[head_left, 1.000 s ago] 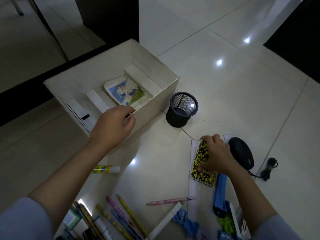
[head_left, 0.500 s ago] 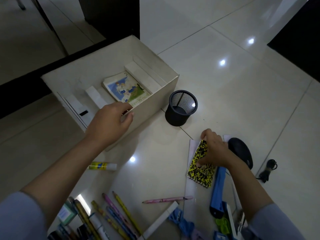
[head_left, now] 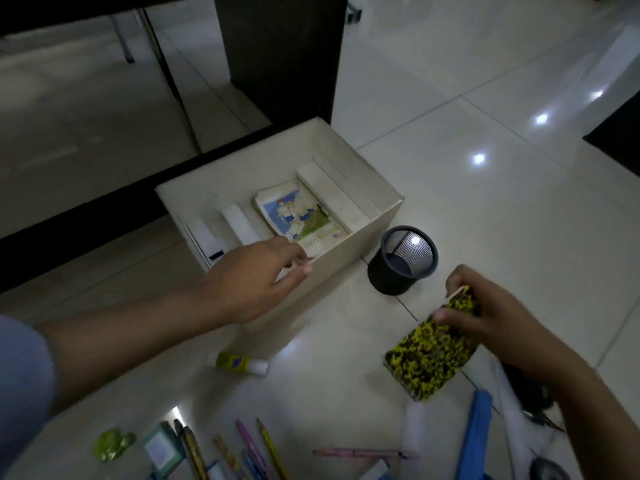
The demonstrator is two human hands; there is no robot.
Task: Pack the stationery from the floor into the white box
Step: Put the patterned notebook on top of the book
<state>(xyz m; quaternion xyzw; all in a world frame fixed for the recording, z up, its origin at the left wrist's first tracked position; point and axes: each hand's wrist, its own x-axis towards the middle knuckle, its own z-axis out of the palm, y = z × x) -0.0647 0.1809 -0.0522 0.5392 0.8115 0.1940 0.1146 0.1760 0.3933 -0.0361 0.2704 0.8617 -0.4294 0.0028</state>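
The white box [head_left: 367, 230] stands open on the tiled floor with an illustrated book [head_left: 301, 216] lying inside it. My left hand [head_left: 256, 282] grips the box's near rim, thumb outside and fingers over the edge. To the right, my right hand [head_left: 491, 317] holds a yellow-and-black speckled notebook [head_left: 433, 355], lifted off the floor and tilted, just right of the box's front corner. Several pencils and pens [head_left: 263, 448] lie on the floor near me, with a pink pen [head_left: 356, 452] beside them and a yellow glue stick [head_left: 240, 363] below the box.
A black mesh pen cup [head_left: 403, 265] stands right of the box. A blue case [head_left: 474, 441], a green object [head_left: 112, 445], a small boxed item [head_left: 157, 452] and a black mouse with cable [head_left: 530, 393] lie near me. Dark furniture legs [head_left: 280, 57] rise behind the box.
My right hand has lifted the speckled notebook off the floor and tilted it up. The view has shifted upward; my left hand stays on the box rim.
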